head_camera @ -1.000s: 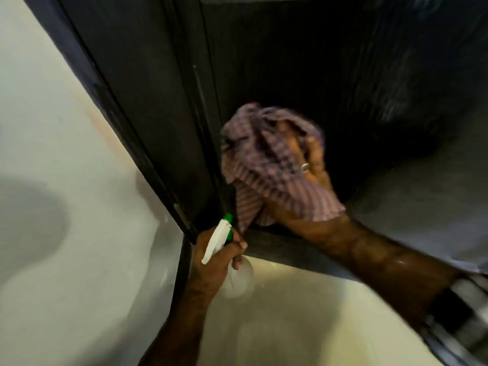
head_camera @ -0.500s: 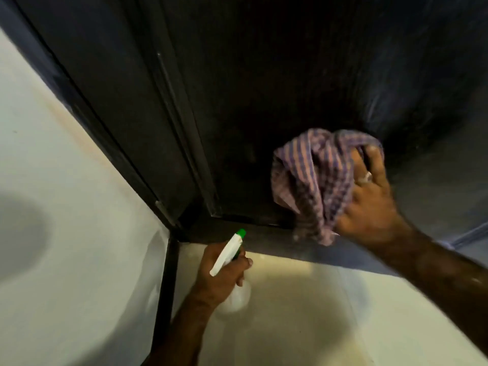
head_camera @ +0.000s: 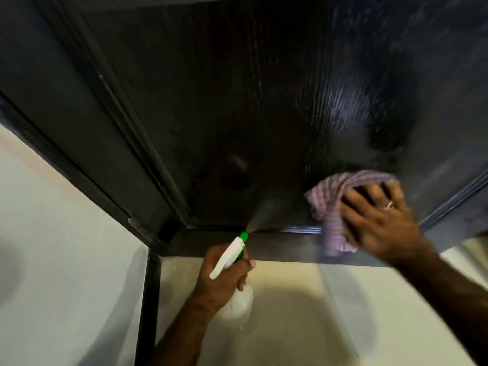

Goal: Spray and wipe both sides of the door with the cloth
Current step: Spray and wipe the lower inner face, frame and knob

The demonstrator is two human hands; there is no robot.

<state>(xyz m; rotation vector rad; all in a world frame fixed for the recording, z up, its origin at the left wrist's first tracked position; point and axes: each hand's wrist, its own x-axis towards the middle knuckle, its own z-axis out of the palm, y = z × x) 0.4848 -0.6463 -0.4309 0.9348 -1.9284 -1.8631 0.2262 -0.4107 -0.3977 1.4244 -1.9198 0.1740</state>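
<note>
1. Around you: the dark door [head_camera: 237,101] fills the upper view, with its dark frame [head_camera: 79,143] running down the left and a pale wall [head_camera: 52,260] beside it. Pale floor [head_camera: 303,313] lies below the door's bottom edge, with shadows of your arms on it.
2. Nothing stands between your hands and the door panel; only a thin mist fans out from the nozzle toward the lower panel.
3. Your left hand [head_camera: 221,276] is wrapped round the neck of the spray bottle [head_camera: 229,254], a finger curled over its front, the green nozzle pointing up at the door's bottom rail.
4. Your right hand [head_camera: 380,223] lies with fingers spread and fairly straight, pressing the checked cloth [head_camera: 332,207] flat against the door near its lower right corner. The cloth hangs over the bottom rail. A ring shows on one finger.
5. Compared with half a second ago, the cloth and right hand sit further right and lower on the door, and spray is now leaving the nozzle. The bottle hand is in much the same place.
</note>
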